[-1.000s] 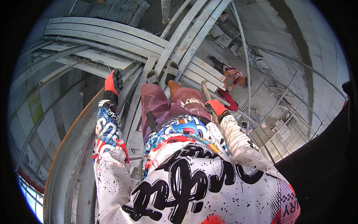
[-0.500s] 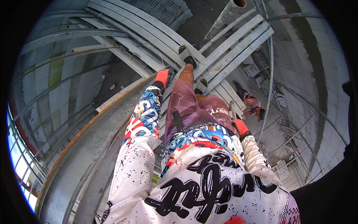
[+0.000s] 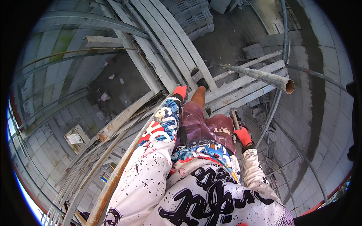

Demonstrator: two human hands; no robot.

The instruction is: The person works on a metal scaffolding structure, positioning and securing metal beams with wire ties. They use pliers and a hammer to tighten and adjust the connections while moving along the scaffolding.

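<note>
My left hand (image 3: 180, 92), in a red-orange glove, is stretched ahead and closed at the far end of a long metal beam (image 3: 120, 174) with a rusty edge, which runs back beside my left arm. A thin wire-like line rises by the fingers; whether I hold it is unclear. At my right hip my right hand (image 3: 243, 136), in a matching glove, is wrapped round the wooden handle (image 3: 234, 119) of what looks like a hammer; its head is hard to make out. My sandalled feet (image 3: 202, 83) stand on grey planks (image 3: 177, 52).
A round pipe (image 3: 273, 78) slants across the upper right, its open end toward me. Crossing planks (image 3: 243, 88) extend right. Stacked panels (image 3: 196, 19) lie on the floor beyond. Poles and rails (image 3: 301, 148) line both sides, before grey block walls (image 3: 45, 124).
My view has swung, so planks and pipe sit differently. My left hand appears further right, and the beam looks narrower beside my arm. The right hand keeps the wooden handle at my hip.
</note>
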